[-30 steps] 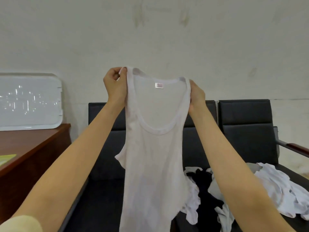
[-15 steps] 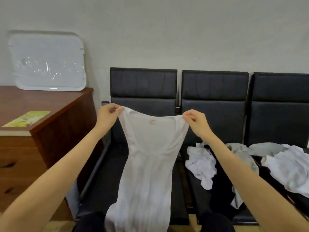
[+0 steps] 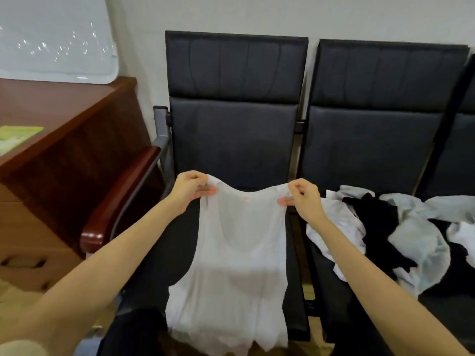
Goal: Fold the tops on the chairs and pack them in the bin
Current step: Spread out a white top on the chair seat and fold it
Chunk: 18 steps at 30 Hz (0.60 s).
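A white sleeveless top (image 3: 239, 273) hangs spread over the seat of the left black chair (image 3: 234, 140), its hem draped past the front edge. My left hand (image 3: 191, 190) pinches its left shoulder strap and my right hand (image 3: 302, 197) pinches the right strap, both just above the seat near the backrest. A heap of white and black tops (image 3: 401, 232) lies crumpled on the seat of the middle chair (image 3: 380, 129). No bin is in view.
A brown wooden cabinet (image 3: 59, 140) stands left of the chairs, with a clear plastic lid (image 3: 54, 39) leaning on the wall above it and a green leaflet (image 3: 18, 136) on top. The left chair's wooden armrest (image 3: 120, 194) juts forward.
The white top has come down from held high in the air to lie over the left chair's seat. Both hands have lowered with it, and my view has tipped down.
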### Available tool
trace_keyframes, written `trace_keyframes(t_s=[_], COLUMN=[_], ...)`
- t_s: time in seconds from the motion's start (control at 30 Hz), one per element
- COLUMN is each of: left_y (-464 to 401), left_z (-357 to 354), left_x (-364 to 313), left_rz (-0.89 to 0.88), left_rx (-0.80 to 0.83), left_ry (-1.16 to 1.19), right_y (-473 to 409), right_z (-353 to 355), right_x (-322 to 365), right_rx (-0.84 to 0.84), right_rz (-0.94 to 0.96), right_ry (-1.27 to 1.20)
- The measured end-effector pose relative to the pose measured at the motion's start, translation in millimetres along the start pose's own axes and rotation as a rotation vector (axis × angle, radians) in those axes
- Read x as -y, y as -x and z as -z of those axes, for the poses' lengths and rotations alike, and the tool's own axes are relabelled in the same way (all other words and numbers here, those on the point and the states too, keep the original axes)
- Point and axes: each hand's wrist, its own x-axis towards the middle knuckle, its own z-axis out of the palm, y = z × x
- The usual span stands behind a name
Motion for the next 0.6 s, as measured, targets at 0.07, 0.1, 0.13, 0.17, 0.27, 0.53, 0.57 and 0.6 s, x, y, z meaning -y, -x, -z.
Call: trace_keyframes(t_s=[0.07,0.1,0.13,0.17,0.27,0.53,0.57,0.6], left_y=[-30.3,-46.3,-63.8,-81.5,-131.5,-223.9,-226.6,-227.0], left_z=[-3.0,-3.2,-2.6,-1.7,0.2,-9.0,-10.0,-10.0], left_x=[1.2,0.2,-1.6,-4.7,-17.5,27.7,43.5,59.8], left_rz=[-0.062,-0.094,-0.124,-0.150,-0.222,-0.098,-0.039,0.016], left_rx=[-0.041,-0.069,-0.102,-0.135,-0.206,-0.266,-0.261,-0.249], left_ry=[-0.033,-0.037,-0.040,-0.047,-0.072,-0.093,-0.106,-0.142], right_y=[-26.2,-41.4,-56.1,-73.1,-119.8,-189.5,-191.2,-189.8], right_z=[-11.9,-17.2,-22.1,-26.9,-42.6,-101.2,-108.5,-113.8], right_x=[1.6,1.7,4.2,4.7,10.4,-47.0,-63.2,-77.4], right_rx=[-0.021,-0.031,-0.038,-0.044,-0.100,-0.221,-0.230,-0.215], right_rz=[0.028,0.049,0.072,0.090,0.125,-0.122,-0.202,-0.276], right_ry=[-0.013,-0.022,-0.030,-0.046,-0.093,-0.236,-0.280,-0.301])
